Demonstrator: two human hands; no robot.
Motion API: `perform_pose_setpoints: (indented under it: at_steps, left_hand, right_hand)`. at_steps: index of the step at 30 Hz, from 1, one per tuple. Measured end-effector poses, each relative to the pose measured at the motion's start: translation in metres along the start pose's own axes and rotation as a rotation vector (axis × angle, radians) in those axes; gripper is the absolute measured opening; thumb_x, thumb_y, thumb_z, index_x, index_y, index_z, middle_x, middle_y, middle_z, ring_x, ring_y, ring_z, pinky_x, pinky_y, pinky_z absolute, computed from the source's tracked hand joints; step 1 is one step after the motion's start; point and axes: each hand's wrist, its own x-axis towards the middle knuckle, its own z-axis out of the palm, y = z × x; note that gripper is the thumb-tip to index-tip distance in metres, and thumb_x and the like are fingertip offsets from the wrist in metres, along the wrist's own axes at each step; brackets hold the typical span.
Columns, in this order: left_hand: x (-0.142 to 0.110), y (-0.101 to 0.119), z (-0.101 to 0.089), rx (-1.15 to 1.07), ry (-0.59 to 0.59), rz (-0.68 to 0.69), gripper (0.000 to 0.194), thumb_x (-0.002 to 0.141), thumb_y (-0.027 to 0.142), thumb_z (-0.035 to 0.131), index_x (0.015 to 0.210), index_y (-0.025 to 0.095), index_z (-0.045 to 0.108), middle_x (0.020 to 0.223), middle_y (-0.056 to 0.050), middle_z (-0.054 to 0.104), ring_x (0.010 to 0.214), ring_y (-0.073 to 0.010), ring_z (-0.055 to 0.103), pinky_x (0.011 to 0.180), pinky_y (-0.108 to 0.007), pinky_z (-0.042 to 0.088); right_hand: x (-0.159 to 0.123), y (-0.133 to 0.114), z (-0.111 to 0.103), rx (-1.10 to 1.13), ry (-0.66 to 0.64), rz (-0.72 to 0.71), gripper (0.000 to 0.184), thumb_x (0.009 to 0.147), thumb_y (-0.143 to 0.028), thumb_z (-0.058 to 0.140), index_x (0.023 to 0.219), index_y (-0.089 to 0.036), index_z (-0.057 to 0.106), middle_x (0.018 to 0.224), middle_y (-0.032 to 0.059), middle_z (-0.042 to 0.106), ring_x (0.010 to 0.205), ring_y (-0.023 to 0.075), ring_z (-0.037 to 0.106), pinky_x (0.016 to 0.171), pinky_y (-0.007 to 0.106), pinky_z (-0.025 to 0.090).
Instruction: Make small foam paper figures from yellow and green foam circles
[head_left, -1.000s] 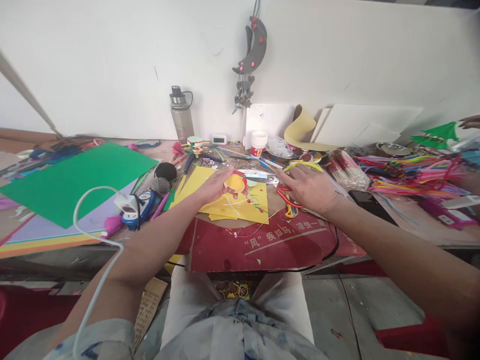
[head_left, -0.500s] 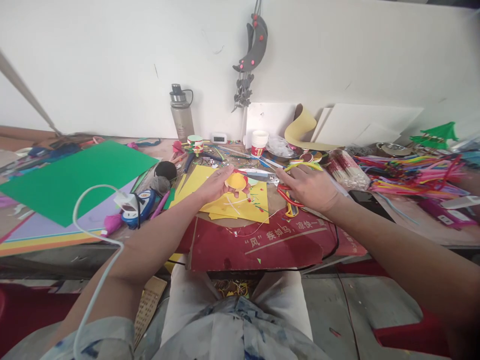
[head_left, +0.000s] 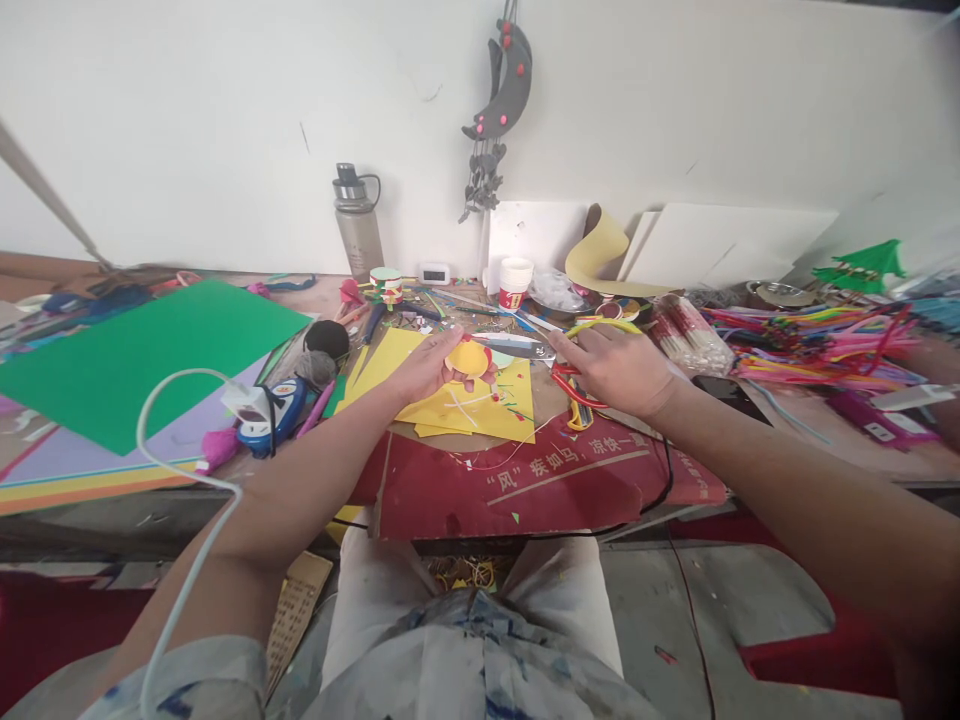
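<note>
Over there the right hand (head_left: pixel 619 368) curls closed round the scissors (head_left: pixel 529 348), their long axis pointing to its nine o'clock, where the nearer left hand (head_left: pixel 427 370) pinches the round yellow piece (head_left: pixel 466 358).

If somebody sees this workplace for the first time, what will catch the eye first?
Probably the large green sheet at left and the dark crescent ornament hanging before the white wall. In the centre, the right hand holds scissors near a small yellow piece in the left hand.
</note>
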Motion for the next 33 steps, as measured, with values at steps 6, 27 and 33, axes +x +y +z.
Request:
perform_pose_setpoints:
  at_steps: [6,27,33]
  left_hand:
    - [0.000,0.000,0.000,0.020,-0.006,-0.008,0.064,0.099,0.075,0.066,0.097,0.011,0.074,0.097,-0.021,0.084,0.084,-0.0268,0.084,0.056,-0.026,0.057]
    - [0.000,0.004,-0.004,-0.003,-0.011,-0.082,0.052,0.103,0.065,0.066,0.101,0.014,0.068,0.093,-0.018,0.084,0.080,-0.0261,0.084,0.057,-0.028,0.059]
    - [0.000,0.003,-0.007,0.011,-0.078,-0.085,0.063,0.095,0.073,0.073,0.104,0.012,0.072,0.091,-0.017,0.084,0.081,-0.0262,0.084,0.057,-0.026,0.058]
  right_hand:
    - [0.000,0.001,-0.003,-0.008,-0.027,0.006,0.041,0.104,-0.018,0.051,0.138,-0.015,0.073,0.090,0.0140,0.076,0.079,0.0237,0.056,0.066,0.037,0.027]
    - [0.003,0.015,-0.011,-0.067,-0.052,-0.059,0.041,0.107,-0.019,0.050,0.143,-0.019,0.069,0.098,0.0139,0.075,0.089,0.0261,0.056,0.065,0.036,0.026]
    - [0.003,-0.007,-0.020,-0.115,-0.149,0.084,0.048,0.105,-0.010,0.045,0.148,-0.021,0.063,0.107,0.0190,0.074,0.112,0.0342,0.054,0.065,0.033,0.030]
